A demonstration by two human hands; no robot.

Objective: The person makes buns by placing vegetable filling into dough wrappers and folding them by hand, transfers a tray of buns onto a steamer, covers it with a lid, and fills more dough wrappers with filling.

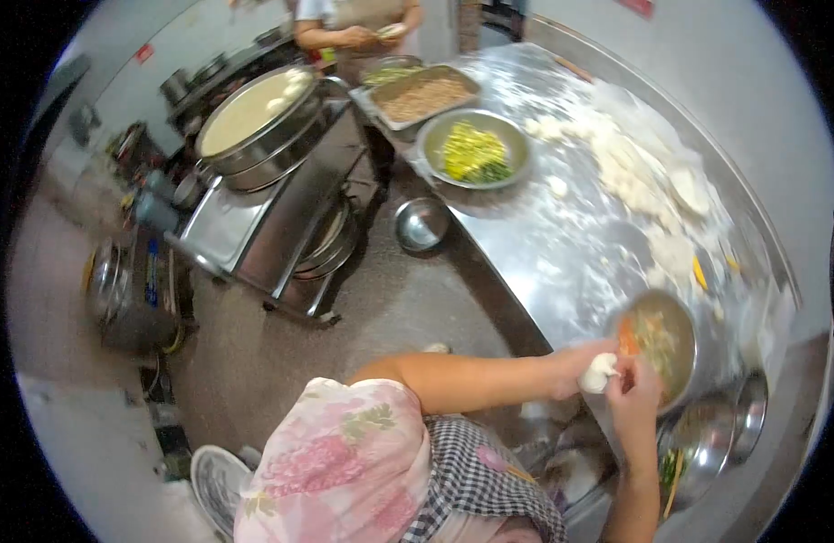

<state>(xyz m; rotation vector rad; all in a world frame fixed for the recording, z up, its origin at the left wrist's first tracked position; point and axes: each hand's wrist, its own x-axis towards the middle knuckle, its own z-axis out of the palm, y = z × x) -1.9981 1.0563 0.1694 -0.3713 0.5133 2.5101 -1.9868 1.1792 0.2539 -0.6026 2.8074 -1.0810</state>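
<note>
Kitchen walls with no readable lettering.
From where I stand, a small red patch [143,52] on the wall at upper left and a red sign [638,6], cut off at the top edge on the right-hand wall, are both too small and blurred to read.

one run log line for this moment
left hand: holding white dough piece; right hand: fingers at its edge; near: filling bowl; surface: floured metal table
</note>
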